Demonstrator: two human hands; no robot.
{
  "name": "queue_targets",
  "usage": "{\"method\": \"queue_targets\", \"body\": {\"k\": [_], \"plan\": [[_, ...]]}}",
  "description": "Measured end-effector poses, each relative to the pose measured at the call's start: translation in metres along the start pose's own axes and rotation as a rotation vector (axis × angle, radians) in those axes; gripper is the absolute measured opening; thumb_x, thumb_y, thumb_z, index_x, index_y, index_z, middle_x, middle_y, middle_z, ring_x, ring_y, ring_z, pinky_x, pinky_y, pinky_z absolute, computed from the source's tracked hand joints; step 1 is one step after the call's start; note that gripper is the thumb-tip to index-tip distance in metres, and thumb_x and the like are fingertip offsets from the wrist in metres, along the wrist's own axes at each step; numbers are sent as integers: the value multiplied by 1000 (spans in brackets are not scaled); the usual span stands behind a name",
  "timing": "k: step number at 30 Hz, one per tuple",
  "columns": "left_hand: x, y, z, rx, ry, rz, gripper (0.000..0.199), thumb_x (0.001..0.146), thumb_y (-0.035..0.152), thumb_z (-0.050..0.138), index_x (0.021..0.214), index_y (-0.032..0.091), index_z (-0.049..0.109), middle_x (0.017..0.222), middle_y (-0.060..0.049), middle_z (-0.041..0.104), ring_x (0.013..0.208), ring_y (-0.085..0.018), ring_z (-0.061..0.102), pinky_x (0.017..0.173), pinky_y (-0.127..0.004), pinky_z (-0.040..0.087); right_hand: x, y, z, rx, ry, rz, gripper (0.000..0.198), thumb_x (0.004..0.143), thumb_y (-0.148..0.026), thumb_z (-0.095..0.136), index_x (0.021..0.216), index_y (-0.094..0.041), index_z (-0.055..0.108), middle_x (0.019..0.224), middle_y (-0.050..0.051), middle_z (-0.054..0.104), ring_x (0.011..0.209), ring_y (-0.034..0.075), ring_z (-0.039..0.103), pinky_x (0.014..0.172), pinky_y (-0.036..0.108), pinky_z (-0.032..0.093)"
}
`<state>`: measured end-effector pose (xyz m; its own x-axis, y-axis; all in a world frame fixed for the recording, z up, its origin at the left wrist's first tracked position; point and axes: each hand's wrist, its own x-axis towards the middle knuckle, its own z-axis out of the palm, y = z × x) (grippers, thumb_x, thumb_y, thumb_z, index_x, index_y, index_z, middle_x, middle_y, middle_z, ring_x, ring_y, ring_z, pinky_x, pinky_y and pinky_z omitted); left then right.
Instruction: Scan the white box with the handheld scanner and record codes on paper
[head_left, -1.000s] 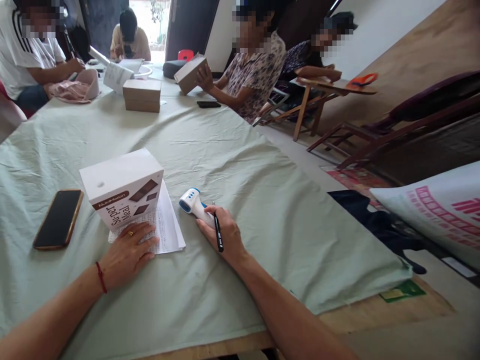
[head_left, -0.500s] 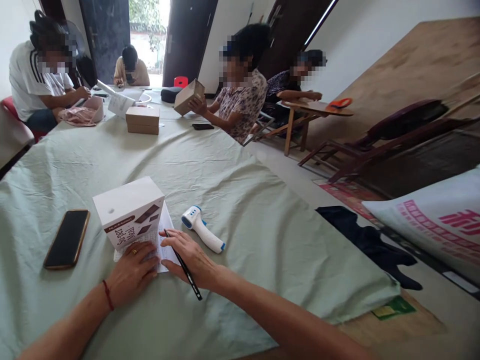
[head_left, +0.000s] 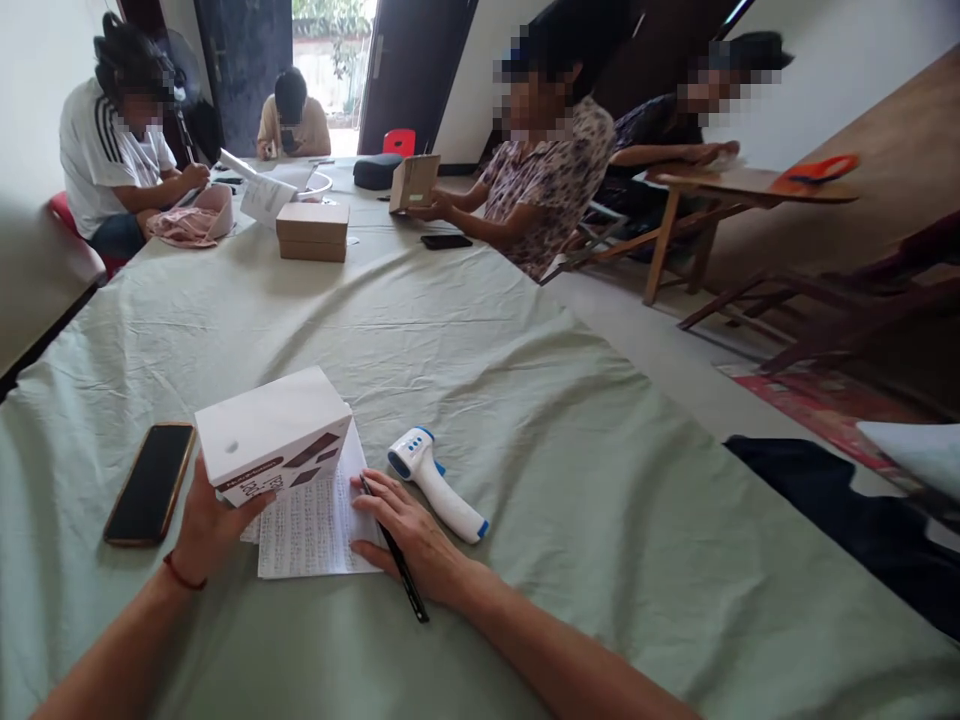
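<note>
My left hand point(head_left: 225, 510) grips the near left corner of a white box point(head_left: 274, 425) with brown print, thumb on its front face and the other fingers hidden behind it. Under and in front of the box lie sheets of paper point(head_left: 307, 530) covered in small writing. My right hand point(head_left: 409, 530) rests on the right edge of the sheets and holds a black pen point(head_left: 401, 570), which slants back toward me between thumb and fingers. Just beyond that hand a white and blue infrared thermometer point(head_left: 439, 485) lies on the cloth.
A smartphone point(head_left: 150, 485) lies left of the box on the green tablecloth point(head_left: 585, 480). Farther off are a brown carton point(head_left: 312, 232), a dark phone point(head_left: 446, 242) and a pink cloth bag point(head_left: 195, 220). Several people sit around; one person point(head_left: 555, 170) holds a cardboard box point(head_left: 414, 184).
My left hand has gone from lying on the paper to gripping the white box's left side, uncovering more writing. The view has swung right. Across the table, the person has tilted the cardboard box.
</note>
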<state>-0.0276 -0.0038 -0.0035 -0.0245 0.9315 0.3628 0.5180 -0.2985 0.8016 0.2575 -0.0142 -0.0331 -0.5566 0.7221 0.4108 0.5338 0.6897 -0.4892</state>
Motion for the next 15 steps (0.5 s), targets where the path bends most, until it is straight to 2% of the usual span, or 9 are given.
{"method": "queue_targets", "body": {"k": [4,6,9,12,15], "plan": [[15,11,-7,13,114,-56,43,73,45,78,103,18,61,99,-8,70,93,-29,68,84,-52,59,-1,2,1,12,19,4,31,87,-30,68,114,-18,58,131,18,60,135,32,46,106,54,48],[31,17,-13,42,176,-42,41,72,44,79,100,18,63,98,-7,70,95,-30,68,90,-54,57,-2,2,0,7,13,1,31,88,-29,67,114,-17,58,132,18,60,134,33,47,106,54,48],[58,14,-20,27,256,-19,56,66,37,84,112,18,58,109,-8,67,106,-29,64,97,-52,53,-3,2,0,1,9,-5,30,87,-28,68,114,-16,58,132,18,60,133,33,48,105,54,49],[78,1,-22,-54,252,-18,70,61,33,86,119,20,49,113,-8,65,106,-28,64,92,-46,57,-3,2,0,9,19,1,30,87,-28,67,114,-18,59,132,18,59,133,33,49,104,54,50],[90,-13,-19,-112,224,-33,75,61,32,85,122,21,43,116,-9,62,107,-27,63,89,-44,58,-3,2,1,24,30,2,29,87,-27,68,114,-18,60,132,18,60,133,33,49,103,55,50]]}}
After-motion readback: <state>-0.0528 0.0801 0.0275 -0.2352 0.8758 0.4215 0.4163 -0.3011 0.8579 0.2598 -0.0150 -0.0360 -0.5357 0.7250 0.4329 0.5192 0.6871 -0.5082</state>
